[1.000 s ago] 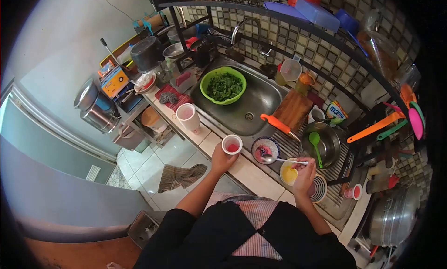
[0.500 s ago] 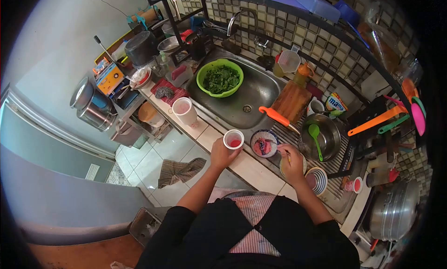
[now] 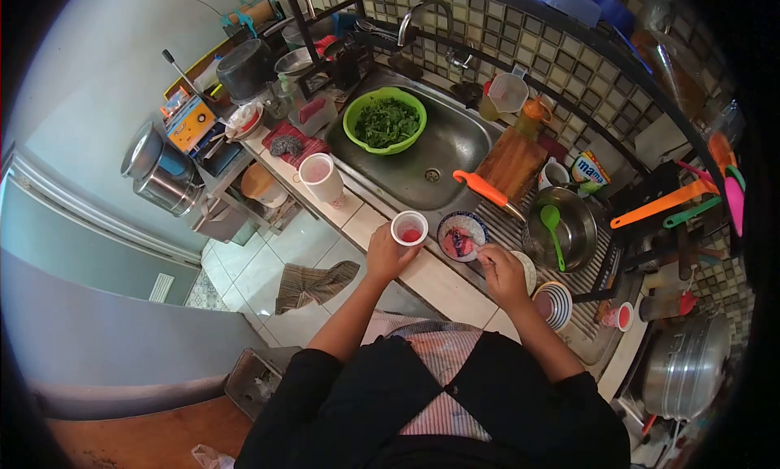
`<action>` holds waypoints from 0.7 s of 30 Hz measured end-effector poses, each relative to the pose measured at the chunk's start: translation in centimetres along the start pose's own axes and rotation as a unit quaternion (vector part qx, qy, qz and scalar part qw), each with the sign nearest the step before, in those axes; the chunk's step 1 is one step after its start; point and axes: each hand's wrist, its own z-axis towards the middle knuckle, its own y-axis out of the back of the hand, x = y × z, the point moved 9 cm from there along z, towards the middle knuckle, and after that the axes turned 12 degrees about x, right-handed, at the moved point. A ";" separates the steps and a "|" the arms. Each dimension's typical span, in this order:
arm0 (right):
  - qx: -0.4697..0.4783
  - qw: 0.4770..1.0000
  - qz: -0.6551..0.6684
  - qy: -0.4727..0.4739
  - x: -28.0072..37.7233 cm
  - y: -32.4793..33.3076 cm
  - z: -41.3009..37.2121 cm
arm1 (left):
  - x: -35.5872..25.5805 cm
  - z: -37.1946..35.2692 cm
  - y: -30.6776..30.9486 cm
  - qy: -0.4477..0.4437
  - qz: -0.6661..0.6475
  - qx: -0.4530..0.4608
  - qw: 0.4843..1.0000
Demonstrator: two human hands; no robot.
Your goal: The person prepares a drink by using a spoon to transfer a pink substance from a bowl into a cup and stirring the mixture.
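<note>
My left hand (image 3: 385, 254) is wrapped round a white cup (image 3: 409, 228) with some red liquid at its bottom, held over the counter edge. Just right of it, a small blue-rimmed patterned bowl (image 3: 461, 237) holds pinkish-red liquid. My right hand (image 3: 504, 276) is closed in a pinch at this bowl's right rim; what its fingers grip is too small to make out. Partly behind that hand sits a pale dish (image 3: 526, 271). A striped bowl (image 3: 554, 306) stands to its right. A taller white cup (image 3: 322, 179) stands on the counter to the left.
A green colander (image 3: 349, 128) of leafy greens sits in the sink (image 3: 406, 177). Beyond the bowls are a steel pan (image 3: 585, 233) with a green spoon (image 3: 552, 225) and a wooden cutting board (image 3: 508, 172). A small cup of red contents (image 3: 623, 316) stands far right.
The right hand has shifted slightly left and lower at the bowl's rim. The left hand still holds the cup in nearly the same place. The head view has tilted slightly.
</note>
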 end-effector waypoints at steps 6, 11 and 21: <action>0.026 0.999 0.019 -0.001 0.5 -0.7 0.1 | 0.0 -0.1 0.1 0.001 0.002 -0.008 1.000; 0.026 0.999 0.004 -0.033 -1.0 0.6 1.1 | 0.0 -0.1 -0.1 -0.011 0.014 -0.007 1.000; 0.109 0.994 -0.007 0.001 0.1 -0.5 2.9 | -0.6 0.0 0.4 -0.010 -0.003 0.007 1.000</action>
